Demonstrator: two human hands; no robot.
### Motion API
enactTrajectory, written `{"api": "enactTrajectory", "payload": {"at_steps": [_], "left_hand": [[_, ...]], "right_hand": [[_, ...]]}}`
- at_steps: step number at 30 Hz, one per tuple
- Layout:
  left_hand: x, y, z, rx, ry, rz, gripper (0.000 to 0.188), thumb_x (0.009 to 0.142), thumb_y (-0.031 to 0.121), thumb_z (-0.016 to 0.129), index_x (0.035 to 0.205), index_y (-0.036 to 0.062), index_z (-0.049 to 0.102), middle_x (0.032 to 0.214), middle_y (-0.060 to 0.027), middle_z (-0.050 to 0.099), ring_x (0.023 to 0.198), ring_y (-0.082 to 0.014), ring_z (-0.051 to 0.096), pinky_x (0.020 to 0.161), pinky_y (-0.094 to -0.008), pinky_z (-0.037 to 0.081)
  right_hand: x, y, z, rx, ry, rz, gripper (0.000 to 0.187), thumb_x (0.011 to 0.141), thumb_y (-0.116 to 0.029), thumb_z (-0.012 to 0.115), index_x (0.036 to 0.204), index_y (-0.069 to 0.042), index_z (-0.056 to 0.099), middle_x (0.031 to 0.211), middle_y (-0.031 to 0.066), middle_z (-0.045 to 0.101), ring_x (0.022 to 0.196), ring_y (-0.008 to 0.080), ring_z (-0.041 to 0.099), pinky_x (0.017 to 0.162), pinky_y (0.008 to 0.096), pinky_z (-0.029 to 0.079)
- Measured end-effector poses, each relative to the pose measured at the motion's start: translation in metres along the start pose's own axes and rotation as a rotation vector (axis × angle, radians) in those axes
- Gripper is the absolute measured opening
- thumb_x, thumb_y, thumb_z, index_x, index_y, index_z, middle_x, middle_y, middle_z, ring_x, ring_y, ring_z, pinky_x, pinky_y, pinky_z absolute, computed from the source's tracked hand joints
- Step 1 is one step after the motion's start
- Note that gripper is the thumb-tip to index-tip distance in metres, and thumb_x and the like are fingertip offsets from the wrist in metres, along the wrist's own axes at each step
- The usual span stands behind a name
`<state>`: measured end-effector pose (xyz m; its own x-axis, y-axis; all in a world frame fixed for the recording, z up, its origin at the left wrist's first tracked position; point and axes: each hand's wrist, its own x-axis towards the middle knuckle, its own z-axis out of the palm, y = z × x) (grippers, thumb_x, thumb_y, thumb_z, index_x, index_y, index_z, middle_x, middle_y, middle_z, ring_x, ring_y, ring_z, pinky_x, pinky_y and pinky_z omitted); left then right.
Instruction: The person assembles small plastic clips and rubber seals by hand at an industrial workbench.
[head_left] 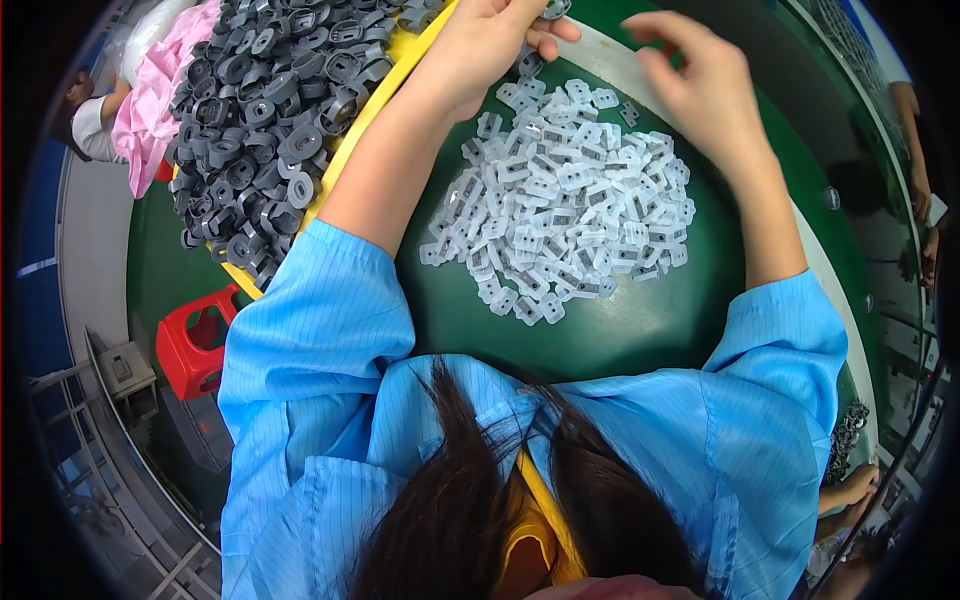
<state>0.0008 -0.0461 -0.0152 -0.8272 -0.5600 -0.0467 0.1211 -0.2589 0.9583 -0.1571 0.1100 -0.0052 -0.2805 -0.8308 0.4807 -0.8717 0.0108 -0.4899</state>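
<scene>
- The small white clips [565, 200] heaped in the middle look like moulded plastic, milky and half translucent, with a slight sheen on their edges.
- The dark grey ring-shaped parts [270, 110] look like matt moulded plastic, dull and smooth.
- They lie in a yellow tray [375, 95] of smooth plastic.
- The green surface [620, 330] is smooth with a soft, low gloss, like a rubber mat.
- The blue sleeves [330, 330] are thin woven cloth with fine stripes, matt and lightly creased.
- The red stool [190, 350] is glossy hard plastic.
- The pink cloth [150, 100] looks soft and matt.
</scene>
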Motion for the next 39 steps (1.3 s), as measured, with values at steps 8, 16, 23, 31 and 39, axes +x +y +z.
{"api": "enactTrajectory", "payload": {"at_steps": [8, 16, 23, 31, 39], "left_hand": [[-0.002, -0.002, 0.006, 0.276, -0.064, 0.162, 0.025, 0.092, 0.016, 0.061, 0.114, 0.0032, 0.056, 0.087, -0.0041, 0.063, 0.073, -0.0083, 0.056, 0.065, -0.0208, 0.044], [-0.018, 0.005, 0.03, 0.515, -0.049, 0.365, 0.034, 0.089, -0.001, 0.059, 0.122, 0.0, 0.049, 0.085, -0.0013, 0.059, 0.073, -0.0061, 0.055, 0.064, -0.0193, 0.044], [-0.028, 0.008, 0.04, 0.739, 0.127, 0.507, 0.034, 0.079, 0.003, 0.071, 0.113, 0.0017, 0.064, 0.086, -0.0051, 0.061, 0.068, -0.0095, 0.054, 0.062, -0.0234, 0.044], [-0.028, 0.006, 0.038, 0.787, 0.018, 0.721, 0.04, 0.076, -0.001, 0.07, 0.115, -0.0001, 0.063, 0.089, -0.0107, 0.061, 0.076, -0.0206, 0.06, 0.067, -0.0283, 0.048], [-0.028, 0.004, 0.044, 0.864, -0.061, 0.739, 0.04, 0.075, -0.002, 0.068, 0.114, -0.0007, 0.062, 0.087, -0.0126, 0.06, 0.076, -0.0248, 0.06, 0.068, -0.0303, 0.048]], "right_hand": [[-0.009, -0.041, -0.003, -0.129, -0.254, -0.03, 0.019, 0.078, -0.001, 0.061, 0.096, 0.001, 0.068, 0.09, 0.0191, 0.067, 0.086, 0.0366, 0.065, 0.077, 0.0438, 0.052], [0.013, -0.026, -0.013, 0.952, -0.105, 0.505, 0.011, 0.087, -0.004, 0.065, 0.096, 0.001, 0.063, 0.087, 0.0084, 0.066, 0.076, 0.0147, 0.064, 0.072, 0.0261, 0.053], [0.003, -0.029, 0.002, 0.612, 0.12, 0.197, 0.02, 0.088, -0.012, 0.067, 0.103, 0.0, 0.069, 0.086, 0.0027, 0.068, 0.078, 0.0079, 0.061, 0.073, 0.022, 0.048], [0.007, -0.052, -0.021, 0.322, -0.065, 0.371, 0.013, 0.083, -0.008, 0.068, 0.086, 0.004, 0.067, 0.074, 0.006, 0.067, 0.066, 0.0083, 0.059, 0.062, 0.0238, 0.049], [0.011, -0.046, -0.033, 0.349, -0.227, 0.291, 0.011, 0.081, -0.006, 0.067, 0.079, 0.006, 0.067, 0.065, 0.0041, 0.063, 0.061, 0.0071, 0.055, 0.057, 0.0247, 0.046]]}}
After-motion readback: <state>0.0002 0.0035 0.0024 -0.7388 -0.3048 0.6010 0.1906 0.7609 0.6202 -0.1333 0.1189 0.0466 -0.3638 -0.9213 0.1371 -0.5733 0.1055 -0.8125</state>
